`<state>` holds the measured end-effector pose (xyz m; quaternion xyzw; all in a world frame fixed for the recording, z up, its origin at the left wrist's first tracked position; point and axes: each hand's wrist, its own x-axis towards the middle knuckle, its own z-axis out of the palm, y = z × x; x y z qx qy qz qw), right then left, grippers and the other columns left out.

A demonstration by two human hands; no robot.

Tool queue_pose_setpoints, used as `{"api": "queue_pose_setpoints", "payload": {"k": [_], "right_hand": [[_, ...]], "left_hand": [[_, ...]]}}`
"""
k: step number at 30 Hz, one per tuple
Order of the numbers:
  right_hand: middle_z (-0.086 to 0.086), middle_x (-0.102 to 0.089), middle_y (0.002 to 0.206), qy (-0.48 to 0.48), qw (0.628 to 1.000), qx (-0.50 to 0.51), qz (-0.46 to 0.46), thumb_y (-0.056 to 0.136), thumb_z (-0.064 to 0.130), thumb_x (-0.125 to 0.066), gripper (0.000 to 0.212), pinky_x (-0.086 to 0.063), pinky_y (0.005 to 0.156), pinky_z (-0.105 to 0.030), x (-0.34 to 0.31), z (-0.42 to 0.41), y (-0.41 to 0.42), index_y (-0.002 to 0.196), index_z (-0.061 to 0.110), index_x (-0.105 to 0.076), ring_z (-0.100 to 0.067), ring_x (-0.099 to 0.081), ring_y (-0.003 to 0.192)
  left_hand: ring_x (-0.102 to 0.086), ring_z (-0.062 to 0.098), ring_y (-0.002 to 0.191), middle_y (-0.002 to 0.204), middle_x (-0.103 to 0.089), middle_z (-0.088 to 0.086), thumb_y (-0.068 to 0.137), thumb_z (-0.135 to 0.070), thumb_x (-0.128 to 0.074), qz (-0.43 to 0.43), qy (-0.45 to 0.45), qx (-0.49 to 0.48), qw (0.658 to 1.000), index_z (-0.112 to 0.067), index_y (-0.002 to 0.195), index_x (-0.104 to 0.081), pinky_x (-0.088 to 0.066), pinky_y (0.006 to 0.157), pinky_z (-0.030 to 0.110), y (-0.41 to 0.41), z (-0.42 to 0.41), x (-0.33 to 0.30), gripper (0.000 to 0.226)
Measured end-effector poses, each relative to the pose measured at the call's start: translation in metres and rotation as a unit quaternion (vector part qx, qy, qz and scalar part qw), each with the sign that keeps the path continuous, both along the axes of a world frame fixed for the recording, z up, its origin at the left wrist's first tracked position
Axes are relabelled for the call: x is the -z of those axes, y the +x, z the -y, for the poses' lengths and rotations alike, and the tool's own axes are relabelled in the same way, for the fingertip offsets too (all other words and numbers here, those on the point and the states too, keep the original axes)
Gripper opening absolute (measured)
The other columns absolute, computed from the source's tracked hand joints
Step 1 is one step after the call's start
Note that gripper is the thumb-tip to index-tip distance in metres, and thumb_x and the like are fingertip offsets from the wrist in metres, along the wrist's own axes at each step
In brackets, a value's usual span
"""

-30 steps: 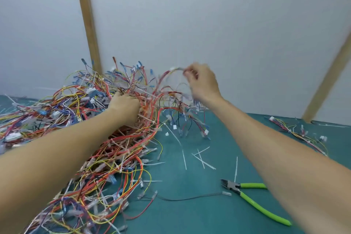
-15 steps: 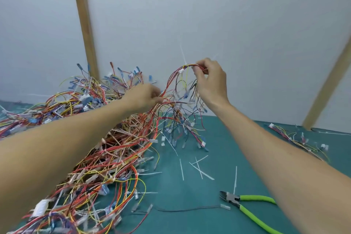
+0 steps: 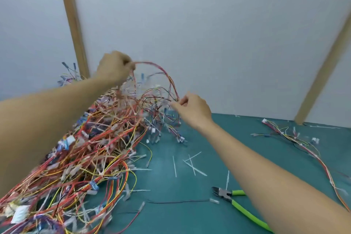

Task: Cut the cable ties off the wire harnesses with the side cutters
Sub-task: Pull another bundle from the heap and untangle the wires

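Harness feel: the lifted harness (image 3: 161,74) looks light and floppy, thin wires that snag on the pile (image 3: 91,154); judged easiest to take by the bundled trunk, not the dangling connectors.
Harness place: arched in the air between both hands, its loose ends trailing into the tangled pile on the green mat (image 3: 190,214).
Left hand (image 3: 114,68): raised, fingers curled tight round 1 end of the red wire arch.
Right hand (image 3: 191,109): lower, thumb and fingers pinching the arch's other end.
Side cutters (image 3: 235,201): lying untouched on the mat, near the right forearm, among cut tie strips (image 3: 191,165).
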<state>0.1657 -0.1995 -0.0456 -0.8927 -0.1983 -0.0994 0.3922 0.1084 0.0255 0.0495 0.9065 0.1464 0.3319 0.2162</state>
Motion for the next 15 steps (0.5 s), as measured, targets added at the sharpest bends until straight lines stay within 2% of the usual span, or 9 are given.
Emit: {"api": "queue_pose_setpoints", "payload": {"k": [3, 5, 6, 9, 11, 13, 15], "right_hand": [[0.005, -0.067, 0.102, 0.024, 0.998, 0.002, 0.056, 0.091, 0.029, -0.063, 0.015, -0.049, 0.083, -0.036, 0.006, 0.002, -0.003, 0.105, 0.023, -0.062, -0.02, -0.062, 0.097], [0.007, -0.07, 0.1, 0.02, 0.999, -0.019, 0.03, 0.091, 0.024, -0.061, 0.014, -0.052, 0.088, -0.036, 0.009, 0.004, -0.005, 0.104, 0.025, -0.067, -0.019, -0.065, 0.099], [0.009, -0.071, 0.096, -0.001, 0.999, -0.037, 0.005, 0.091, 0.024, -0.062, 0.014, -0.053, 0.089, -0.035, 0.013, 0.004, -0.005, 0.102, 0.026, -0.07, -0.019, -0.067, 0.099], [0.012, -0.067, 0.087, -0.063, 0.995, -0.066, -0.029, 0.091, 0.026, -0.063, 0.013, -0.053, 0.088, -0.034, 0.028, 0.006, -0.009, 0.1, 0.028, -0.073, -0.019, -0.068, 0.097], [0.012, -0.068, 0.086, -0.073, 0.994, -0.067, -0.04, 0.091, 0.025, -0.061, 0.012, -0.054, 0.087, -0.035, 0.036, 0.005, -0.008, 0.092, 0.03, -0.072, -0.019, -0.068, 0.097], [0.014, -0.067, 0.084, -0.081, 0.993, -0.065, -0.057, 0.092, 0.024, -0.06, 0.016, -0.054, 0.085, -0.034, 0.042, 0.0, -0.009, 0.084, 0.034, -0.07, -0.02, -0.069, 0.097], [0.013, -0.07, 0.087, -0.095, 0.989, -0.069, -0.091, 0.091, 0.024, -0.06, 0.019, -0.054, 0.085, -0.032, 0.045, -0.007, -0.012, 0.08, 0.035, -0.069, -0.02, -0.069, 0.097]], "left_hand": [[-0.068, 0.037, 0.077, 0.081, -0.072, 0.021, 0.092, -0.01, -0.061, -0.055, 0.024, -0.132, 0.989, -0.003, 0.089, -0.074, -0.057, 0.072, 0.042, -0.013, -0.042, 0.013, 0.015], [-0.067, 0.04, 0.083, 0.087, -0.069, 0.025, 0.086, -0.003, -0.062, -0.094, 0.055, -0.214, 0.971, 0.004, 0.094, -0.071, -0.057, 0.076, 0.046, -0.024, -0.07, 0.015, 0.014], [-0.066, 0.039, 0.085, 0.091, -0.069, 0.025, 0.089, -0.007, -0.062, -0.13, 0.084, -0.238, 0.959, 0.005, 0.101, -0.07, -0.057, 0.079, 0.046, -0.028, -0.081, 0.016, 0.019], [-0.061, 0.029, 0.1, 0.112, -0.065, 0.013, 0.104, -0.032, -0.046, -0.282, 0.158, -0.242, 0.915, 0.001, 0.127, -0.057, -0.051, 0.085, 0.037, -0.031, -0.091, 0.016, 0.041], [-0.058, 0.019, 0.093, 0.098, -0.06, -0.002, 0.105, -0.031, -0.039, -0.361, 0.25, -0.212, 0.873, -0.011, 0.115, -0.061, -0.047, 0.08, 0.031, -0.027, -0.084, 0.021, 0.031], [-0.06, 0.02, 0.087, 0.09, -0.058, -0.002, 0.1, -0.027, -0.045, -0.362, 0.328, -0.196, 0.85, -0.015, 0.106, -0.064, -0.049, 0.08, 0.029, -0.02, -0.066, 0.021, 0.024], [-0.063, 0.026, 0.094, 0.106, -0.057, 0.005, 0.094, -0.021, -0.053, -0.294, 0.395, -0.192, 0.849, -0.014, 0.113, -0.061, -0.047, 0.073, 0.031, -0.016, -0.04, 0.016, 0.022]]}}
